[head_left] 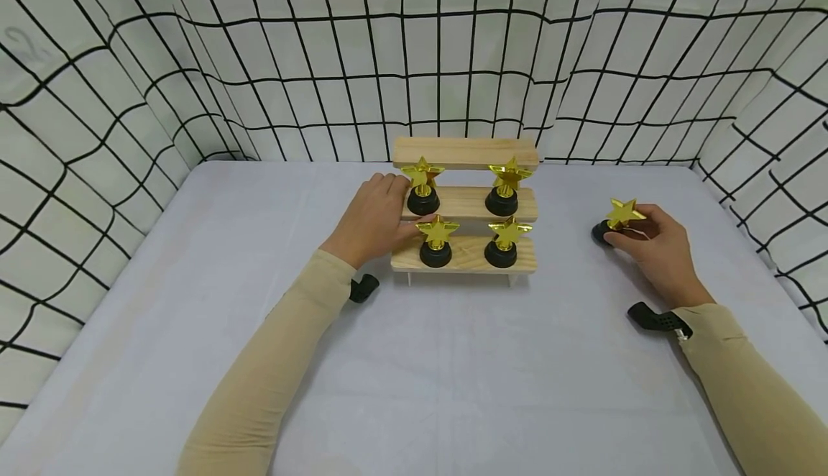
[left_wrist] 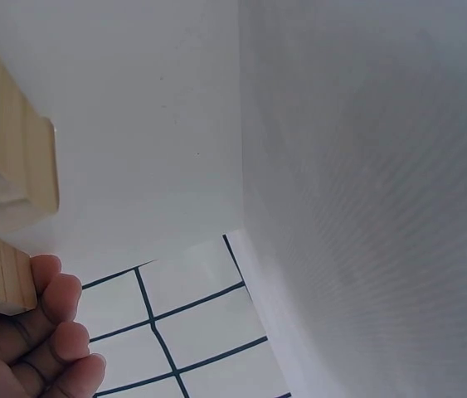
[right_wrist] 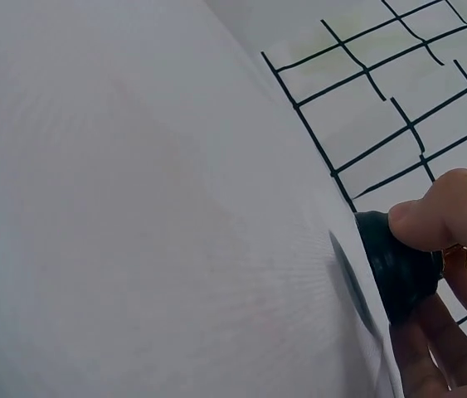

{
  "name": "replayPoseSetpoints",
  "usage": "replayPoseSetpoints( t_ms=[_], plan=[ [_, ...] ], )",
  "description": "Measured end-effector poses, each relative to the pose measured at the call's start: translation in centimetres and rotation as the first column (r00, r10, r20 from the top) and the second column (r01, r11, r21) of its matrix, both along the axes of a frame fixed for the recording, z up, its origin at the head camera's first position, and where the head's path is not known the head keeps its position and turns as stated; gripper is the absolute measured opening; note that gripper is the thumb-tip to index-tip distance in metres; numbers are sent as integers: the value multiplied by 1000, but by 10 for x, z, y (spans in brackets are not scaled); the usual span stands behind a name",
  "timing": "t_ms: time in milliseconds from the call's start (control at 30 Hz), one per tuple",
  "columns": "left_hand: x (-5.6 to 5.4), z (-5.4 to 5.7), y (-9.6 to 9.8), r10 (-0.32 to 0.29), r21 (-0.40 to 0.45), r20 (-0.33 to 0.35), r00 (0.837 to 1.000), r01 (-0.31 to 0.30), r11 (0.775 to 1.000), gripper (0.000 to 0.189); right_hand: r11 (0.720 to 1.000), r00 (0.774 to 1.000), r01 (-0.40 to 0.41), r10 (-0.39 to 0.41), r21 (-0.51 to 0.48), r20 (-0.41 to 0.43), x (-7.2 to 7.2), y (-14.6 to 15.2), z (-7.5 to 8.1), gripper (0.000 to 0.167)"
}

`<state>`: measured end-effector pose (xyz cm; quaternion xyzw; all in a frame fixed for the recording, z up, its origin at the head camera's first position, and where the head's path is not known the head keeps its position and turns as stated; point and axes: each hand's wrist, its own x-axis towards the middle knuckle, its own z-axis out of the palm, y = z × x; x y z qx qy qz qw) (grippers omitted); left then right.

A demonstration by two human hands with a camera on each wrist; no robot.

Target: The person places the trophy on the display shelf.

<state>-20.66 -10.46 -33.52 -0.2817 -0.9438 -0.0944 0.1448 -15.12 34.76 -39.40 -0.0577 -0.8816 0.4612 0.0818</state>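
Note:
A three-tier wooden display shelf [head_left: 464, 204] stands on the white-covered table. Two gold star trophies with black bases are on its middle tier, a left one [head_left: 423, 199] and a right one [head_left: 503, 201]. Two more, a left [head_left: 436, 252] and a right trophy [head_left: 501, 253], stand on the bottom tier. My left hand [head_left: 374, 221] grips the left end of the middle tier, fingertips [left_wrist: 63, 297] curled round its wooden edge. Over at the right, my right hand [head_left: 663, 249] holds another star trophy [head_left: 624, 213], its thumb and fingers around the black base [right_wrist: 395, 265], close over the tabletop.
The shelf's top plank [head_left: 464, 151] is at the back, near the wall. White walls with a black grid [head_left: 438, 73] enclose the table [head_left: 427, 382] at the back and both sides. Each wrist wears a black camera mount, such as the right mount [head_left: 653, 318].

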Motion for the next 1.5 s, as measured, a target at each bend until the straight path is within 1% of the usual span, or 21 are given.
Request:
replayPoseSetpoints(
  t_ms=[100, 200, 400, 633, 800, 1000, 1133, 1300, 1500],
  plan=[
    [0, 0, -1, -1, 6, -5, 1000, 1, 1000, 67, 1000, 1000, -20, 19, -24, -24, 0, -2, 0, 53],
    [0, 0, -2, 5, 3, 7, 1000, -5, 1000, 68, 999, 998, -34, 33, -32, -44, 0, -4, 0, 51],
    [0, 1, 0, -5, -8, 19, 1000, 5, 1000, 71, 999, 996, -35, 36, 15, -78, 1, -8, 6, 52],
    [-1, 0, 0, 12, -5, 40, 999, -11, 1000, 72, 996, 987, -69, 76, 50, -141, -2, -20, 18, 52],
    [-1, 0, 0, 8, -18, 32, 999, -7, 1000, 72, 994, 983, -96, 101, 43, -152, -5, -29, 29, 50],
    [-1, 1, -1, 6, -19, 22, 1000, -5, 1000, 72, 990, 977, -127, 136, 60, -166, -6, -39, 47, 51],
    [-1, -1, -1, -1, -18, 1, 1000, 1, 1000, 70, 986, 974, -147, 159, 81, -162, -7, -43, 56, 51],
    [-2, -2, -2, -17, -3, -17, 1000, 17, 1000, 68, 979, 971, -156, 176, 129, -161, -9, -48, 70, 52],
    [-1, -2, -2, -6, -4, -4, 1000, 6, 1000, 70, 972, 958, -182, 209, 149, -195, -16, -55, 85, 51]
  ],
)
